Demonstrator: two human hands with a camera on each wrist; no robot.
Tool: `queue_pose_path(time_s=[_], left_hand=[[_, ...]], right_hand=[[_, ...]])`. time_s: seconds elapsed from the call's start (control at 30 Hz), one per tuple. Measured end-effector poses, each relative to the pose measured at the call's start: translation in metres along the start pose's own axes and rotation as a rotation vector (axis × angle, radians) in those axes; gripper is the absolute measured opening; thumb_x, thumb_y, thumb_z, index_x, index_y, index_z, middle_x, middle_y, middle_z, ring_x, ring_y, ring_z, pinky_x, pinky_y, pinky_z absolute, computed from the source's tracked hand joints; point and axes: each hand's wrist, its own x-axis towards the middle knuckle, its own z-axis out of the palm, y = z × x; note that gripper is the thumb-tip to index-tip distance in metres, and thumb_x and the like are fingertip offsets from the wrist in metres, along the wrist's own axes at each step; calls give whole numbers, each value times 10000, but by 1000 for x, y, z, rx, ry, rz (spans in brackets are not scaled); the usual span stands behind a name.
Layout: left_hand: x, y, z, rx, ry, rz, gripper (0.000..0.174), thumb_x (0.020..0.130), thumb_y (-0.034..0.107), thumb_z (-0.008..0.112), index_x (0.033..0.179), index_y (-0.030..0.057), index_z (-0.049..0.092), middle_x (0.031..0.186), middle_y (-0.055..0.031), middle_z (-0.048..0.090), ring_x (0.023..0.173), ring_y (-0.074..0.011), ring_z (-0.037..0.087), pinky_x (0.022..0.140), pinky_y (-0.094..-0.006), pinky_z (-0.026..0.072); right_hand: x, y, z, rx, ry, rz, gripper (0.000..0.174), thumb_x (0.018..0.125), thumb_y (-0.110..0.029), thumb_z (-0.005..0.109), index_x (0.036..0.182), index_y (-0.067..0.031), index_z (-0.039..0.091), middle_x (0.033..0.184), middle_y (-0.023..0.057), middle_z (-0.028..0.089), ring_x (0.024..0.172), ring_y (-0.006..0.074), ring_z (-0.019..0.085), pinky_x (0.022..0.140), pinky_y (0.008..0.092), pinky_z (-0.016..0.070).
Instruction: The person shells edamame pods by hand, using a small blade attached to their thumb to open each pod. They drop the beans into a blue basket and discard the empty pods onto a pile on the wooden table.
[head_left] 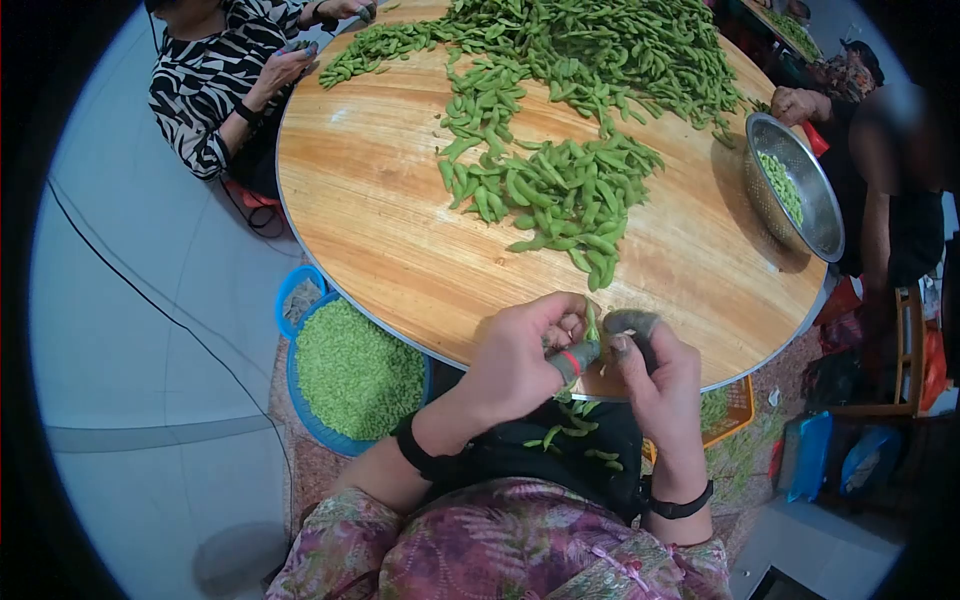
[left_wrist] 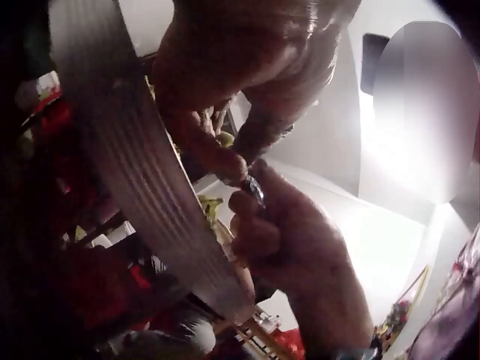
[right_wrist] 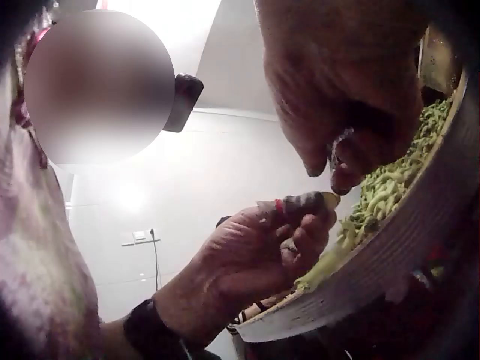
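Note:
In the head view my left hand (head_left: 508,362) is at the near table edge and pinches a green soybean pod (head_left: 591,322). Its thumb wears a grey cover (head_left: 573,362) with a red band. My right hand (head_left: 668,388) faces it, fingers curled, a grey cover (head_left: 632,321) over its forefinger. In the right wrist view the pod's pale tip (right_wrist: 331,200) pokes out past the left thumb, with the right fingertips close above. I cannot tell whether the right hand holds anything. A small pile of pods (head_left: 570,190) lies on the table just beyond both hands.
The round wooden table (head_left: 350,200) bears a large pod heap (head_left: 600,50) at the back. A blue basin of shelled beans (head_left: 360,375) stands below left. A person holds a metal colander (head_left: 800,230) at the right; another person (head_left: 235,70) sits at the left. Loose pods (head_left: 570,432) lie on my lap.

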Motion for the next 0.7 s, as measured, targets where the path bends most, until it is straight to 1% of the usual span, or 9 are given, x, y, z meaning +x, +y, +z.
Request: queue_pose_path(time_s=[0.07, 0.1, 0.2, 0.27, 0.37, 0.5, 0.57, 0.6, 0.7], left_hand=[[0, 0, 5, 296, 47, 113, 284, 771, -36, 603, 1048, -39, 543, 767, 23, 514, 708, -19, 483, 603, -172, 409], [0, -1, 6, 294, 47, 115, 284, 771, -36, 603, 1048, -39, 543, 767, 23, 514, 708, -19, 483, 603, -172, 409], [1, -5, 2, 238, -7, 102, 305, 773, -53, 594, 1073, -39, 538, 792, 15, 521, 731, -28, 501, 617, -183, 439], [3, -7, -2, -165, -102, -54, 323, 778, -66, 585, 1096, -36, 534, 837, -1, 538, 753, -51, 530, 647, -200, 474], [5, -6, -1, -395, -115, -50, 301, 844, 11, 550, 1140, -31, 510, 834, -21, 561, 720, -88, 571, 609, -205, 487], [5, -6, 7, -536, -119, -119, 344, 847, 33, 558, 1183, -15, 498, 902, -11, 560, 742, -81, 551, 665, -197, 482], [7, -11, 15, -579, -76, -78, 355, 871, 65, 537, 1215, -4, 480, 884, 3, 549, 681, -59, 510, 598, -168, 429], [8, -12, 17, -582, -33, -118, 354, 875, 47, 517, 1224, 4, 478, 873, 14, 534, 625, -40, 456, 525, -158, 350], [11, -20, 19, -626, -3, -88, 347, 875, 26, 498, 1221, 7, 483, 851, 21, 522, 606, -29, 431, 488, -158, 304]], right_hand=[[3, -1, -3, 71, -65, 75, 112, 831, -62, 589, 908, 19, 585, 704, -3, 588, 637, 57, 524, 585, 191, 427], [5, -1, -4, 147, -130, 149, 128, 821, -54, 600, 921, 24, 584, 715, 8, 598, 653, 66, 537, 606, 199, 439], [6, 8, -6, 110, -146, 65, 111, 808, -30, 606, 901, 25, 585, 682, 35, 590, 626, 63, 527, 571, 206, 434], [5, 13, -8, 18, -157, -13, 102, 806, -21, 604, 893, 27, 584, 672, 47, 589, 619, 63, 528, 562, 210, 434], [4, 12, -6, 111, -95, 23, 88, 802, -23, 609, 875, 21, 585, 659, 56, 592, 614, 65, 535, 555, 217, 436], [4, 2, 8, -137, 145, -121, 78, 793, -45, 616, 847, 1, 585, 640, 108, 587, 541, 142, 566, 520, 258, 444], [3, 4, 10, -397, 150, -226, 84, 771, -36, 626, 839, -8, 586, 632, 144, 567, 525, 219, 580, 501, 286, 446], [3, 3, 12, -428, 160, -238, 97, 756, -31, 628, 842, -14, 586, 626, 171, 544, 535, 274, 581, 493, 310, 447], [5, 2, 17, -252, 189, -173, 75, 782, -30, 608, 847, -3, 585, 647, 124, 586, 545, 189, 582, 520, 281, 449]])
